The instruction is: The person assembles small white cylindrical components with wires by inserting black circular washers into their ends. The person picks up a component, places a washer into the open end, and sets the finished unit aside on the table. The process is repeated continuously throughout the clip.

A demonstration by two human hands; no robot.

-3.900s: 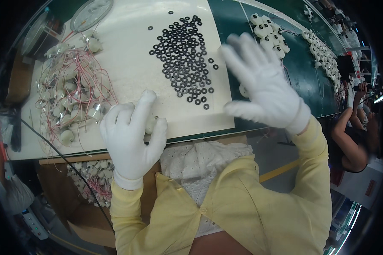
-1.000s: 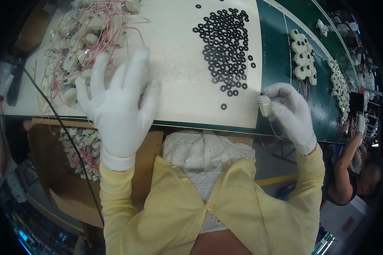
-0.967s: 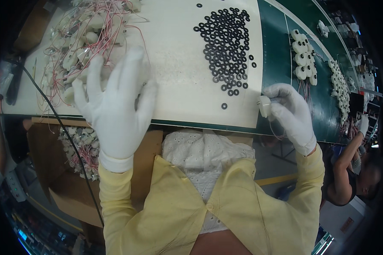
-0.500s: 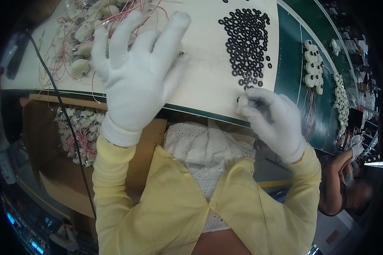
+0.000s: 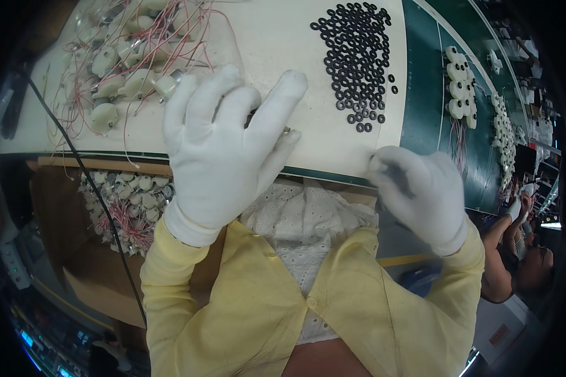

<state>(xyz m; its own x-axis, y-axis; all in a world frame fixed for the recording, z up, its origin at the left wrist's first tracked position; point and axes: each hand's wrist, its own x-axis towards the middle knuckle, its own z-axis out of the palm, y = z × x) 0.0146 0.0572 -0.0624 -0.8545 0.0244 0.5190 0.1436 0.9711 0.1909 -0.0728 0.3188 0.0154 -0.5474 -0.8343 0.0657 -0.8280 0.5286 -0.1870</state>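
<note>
Both my hands wear white gloves. My left hand (image 5: 226,138) hovers over the table's near edge, palm down, fingers bent and partly apart. A small metal tip (image 5: 287,130) shows between its thumb and forefinger; the rest of that piece is hidden under the hand. My right hand (image 5: 415,185) is at the near edge on the right, blurred, its fingers curled into a pinch. What sits in that pinch cannot be made out. Beyond it lies a spread of small black rubber rings (image 5: 358,63), apart from the fingers.
Cream-coloured motor units (image 5: 104,117) with red and white wires lie heaped at the far left. A cardboard box (image 5: 107,276) below holds more. On the green strip (image 5: 421,94) at right stand rows of cream units (image 5: 459,88). A black cable (image 5: 85,157) hangs at left; a co-worker (image 5: 503,264) is at far right.
My left hand has come nearer and slightly right, the metal tip moving with it. My right hand has drawn back from the rings, toward the near right.
</note>
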